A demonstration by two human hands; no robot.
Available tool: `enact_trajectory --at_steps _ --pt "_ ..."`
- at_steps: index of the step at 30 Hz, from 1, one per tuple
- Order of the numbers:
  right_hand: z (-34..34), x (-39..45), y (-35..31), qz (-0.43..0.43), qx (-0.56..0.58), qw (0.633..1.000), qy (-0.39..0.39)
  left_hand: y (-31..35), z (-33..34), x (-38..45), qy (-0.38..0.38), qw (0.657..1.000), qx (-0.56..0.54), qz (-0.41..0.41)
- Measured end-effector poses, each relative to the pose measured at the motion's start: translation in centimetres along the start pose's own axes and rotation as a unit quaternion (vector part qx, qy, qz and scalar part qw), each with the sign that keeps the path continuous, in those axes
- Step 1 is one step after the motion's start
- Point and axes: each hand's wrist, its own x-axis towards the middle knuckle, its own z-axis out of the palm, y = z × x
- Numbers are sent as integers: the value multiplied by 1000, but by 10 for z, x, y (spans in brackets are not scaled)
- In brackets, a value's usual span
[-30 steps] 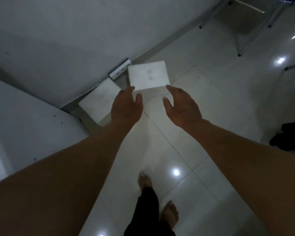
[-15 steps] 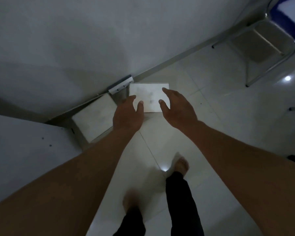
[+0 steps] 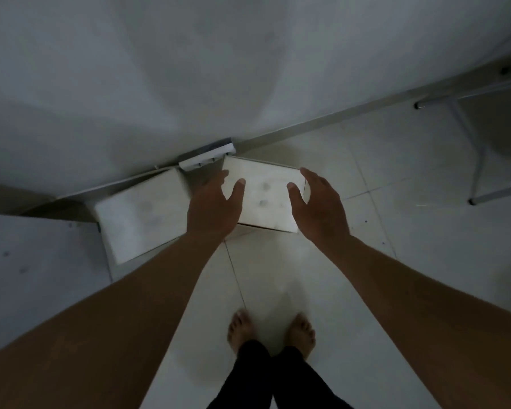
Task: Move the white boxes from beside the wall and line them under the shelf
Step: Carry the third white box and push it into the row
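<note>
Two white boxes stand on the tiled floor against the wall. The right white box [image 3: 266,196] has faint grey marks on its top. My left hand [image 3: 213,208] hovers over its left edge and my right hand [image 3: 319,208] over its right edge, both with fingers spread and holding nothing. The left white box [image 3: 142,216] sits beside it, partly tucked next to a white shelf surface [image 3: 36,273] at the left.
A white power strip [image 3: 207,157] lies along the skirting behind the boxes. A metal chair frame [image 3: 478,149] stands at the right. My bare feet [image 3: 272,332] are on the pale tiles [image 3: 396,290] just behind my hands.
I have stepped closer to the wall and brought both feet together. Both hands moved forward and apart, now flanking the right box instead of hovering short of it.
</note>
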Motion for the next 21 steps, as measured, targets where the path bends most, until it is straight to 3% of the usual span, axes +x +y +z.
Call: enact_trajectory --at_steps 8,14,21 --pt "107 86 91 47 93 993 61 -79 103 113 -2 999 29 33" --pt "187 129 155 74 144 983 88 -129 170 174 64 997 36 32" --pt "218 164 188 71 197 974 85 -155 208 214 70 997 -40 -10"
